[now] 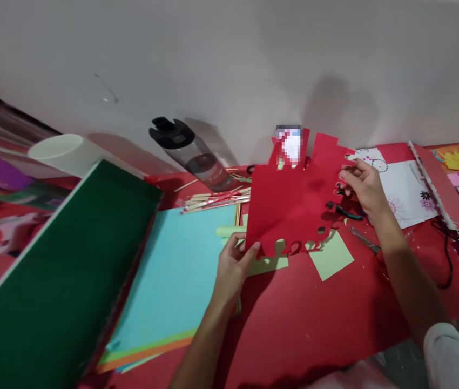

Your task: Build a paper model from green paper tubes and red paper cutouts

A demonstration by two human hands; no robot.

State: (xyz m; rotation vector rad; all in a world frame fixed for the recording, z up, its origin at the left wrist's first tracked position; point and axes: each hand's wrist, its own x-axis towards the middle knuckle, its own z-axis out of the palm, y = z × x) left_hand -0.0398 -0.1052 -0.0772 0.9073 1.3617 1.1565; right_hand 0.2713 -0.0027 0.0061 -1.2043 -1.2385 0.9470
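Observation:
A red sheet of paper [290,210] with cut-out notches and holes along its edges is held up over the table. My left hand [233,263] pinches its lower left corner between thumb and fingers. At its upper right edge, my right hand [361,183] grips the sheet with bent fingers. Beneath the sheet lie pale green paper pieces [330,256], partly hidden by it. Scissors [363,239] rest on the table below my right hand, and a dark-handled tool [349,212] shows just behind the sheet's right edge.
Left of my hands lies a stack of coloured paper [173,259], light blue on top, beside a large green board [67,270]. A water bottle [197,156] and thin wooden sticks [215,201] are near the wall. Patterned white paper [407,189] and a dark cable [448,259] lie right.

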